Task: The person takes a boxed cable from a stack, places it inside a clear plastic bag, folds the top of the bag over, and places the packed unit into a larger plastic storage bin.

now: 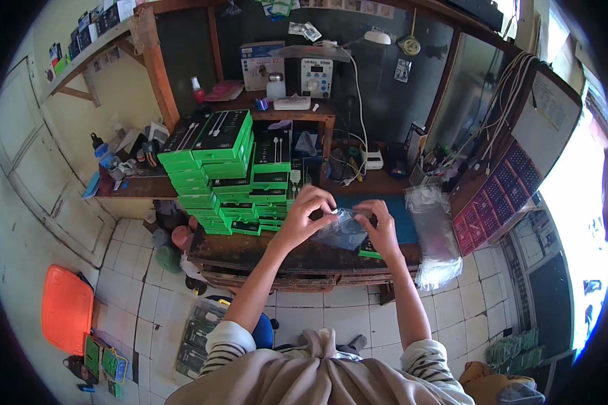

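Note:
My left hand and my right hand are raised over the workbench, close together. Between them hangs a clear plastic bag. Thumb and fingers of each hand pinch its upper edge, and a small white bit shows at the left fingertips. Below the right hand, the end of a green and black box peeks out at the bench's front edge. Left of my hands rises a tall stack of green and black boxes with pictures of white cables on their lids. Under the bag lies a blue mat.
A pile of clear plastic sleeves hangs over the bench's front edge at the right. Behind stand a shelf with a bench power unit, a white charger and loose cables. An orange tub stands at the far left.

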